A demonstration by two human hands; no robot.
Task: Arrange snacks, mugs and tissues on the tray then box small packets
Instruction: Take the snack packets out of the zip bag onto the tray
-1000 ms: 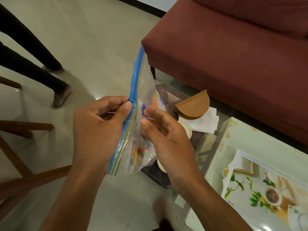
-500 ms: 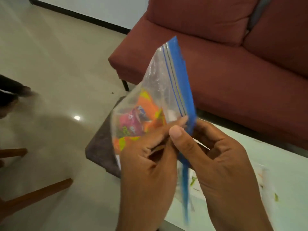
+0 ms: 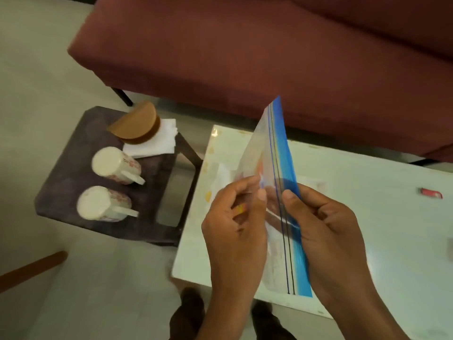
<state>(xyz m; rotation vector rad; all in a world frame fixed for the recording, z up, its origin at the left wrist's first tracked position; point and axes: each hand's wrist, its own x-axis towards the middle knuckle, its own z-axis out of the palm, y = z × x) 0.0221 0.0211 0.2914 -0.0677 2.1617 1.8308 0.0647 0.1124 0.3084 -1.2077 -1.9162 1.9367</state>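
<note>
I hold a clear zip-lock bag [image 3: 268, 146] up on edge over the near left part of the white table [image 3: 382, 217], with its blue zip strip [image 3: 282, 143] turned to my right and running from the top corner down between my hands. My left hand [image 3: 235, 224] pinches the clear wall of the bag between thumb and curled fingers. My right hand [image 3: 328, 227] grips the blue strip, thumb on the near face and fingers curled behind it. Through the plastic I see orange and yellow snack packets, too blurred to read.

To my left, lower than the table and just beside its edge, is a dark tray [image 3: 63, 192]. Two cream mugs stand on it, one [image 3: 115, 165] behind the other [image 3: 103, 204], both with their handles pointing right; I cannot tell whether the round ends facing me are bases or mouths. Behind them lies a stack of white tissues [image 3: 159, 141] with a brown half-round holder [image 3: 136, 123] resting on it.

A small red object [image 3: 431, 193] lies on the table well to my right. A maroon sofa [image 3: 245, 57] fills the far side, and a wooden chair leg [image 3: 31, 266] crosses the floor at the lower left.
</note>
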